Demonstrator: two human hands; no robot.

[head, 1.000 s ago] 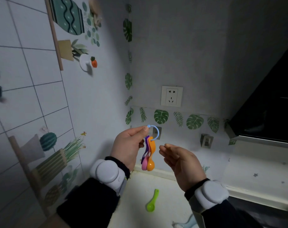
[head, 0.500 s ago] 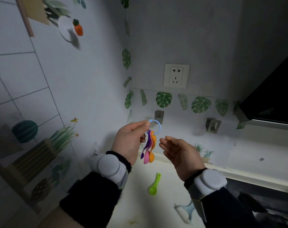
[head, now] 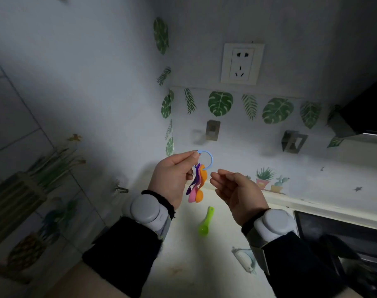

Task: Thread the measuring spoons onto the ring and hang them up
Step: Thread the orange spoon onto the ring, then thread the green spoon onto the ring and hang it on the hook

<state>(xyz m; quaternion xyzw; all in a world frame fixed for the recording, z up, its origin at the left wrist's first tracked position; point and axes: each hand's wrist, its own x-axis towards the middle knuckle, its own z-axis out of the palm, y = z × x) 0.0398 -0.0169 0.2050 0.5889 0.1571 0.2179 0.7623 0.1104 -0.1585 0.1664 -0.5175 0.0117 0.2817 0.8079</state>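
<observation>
My left hand [head: 172, 177] pinches a light blue ring [head: 209, 160] at its top, held up in front of the wall. Three measuring spoons [head: 197, 186], purple, pink and orange, hang from the ring. My right hand [head: 237, 190] is just to the right of them, palm up, fingers apart, holding nothing. A green measuring spoon [head: 206, 222] lies loose on the counter below the hands. Two metal wall hooks, a near hook [head: 212, 130] above the ring and a second hook [head: 293, 141] further right, are fixed to the back wall.
A white socket [head: 241, 63] sits above the leaf-patterned strip. A dark stove top [head: 333, 231] is at the right, under a black hood [head: 368, 117]. A pale peeler-like tool [head: 244, 259] lies on the counter [head: 183, 265]. A small metal hook [head: 121, 189] sticks out of the left wall.
The view has tilted down and closer to the wall; the hooks now appear higher above the ring. My hands keep the same pose, the left still holding the ring.
</observation>
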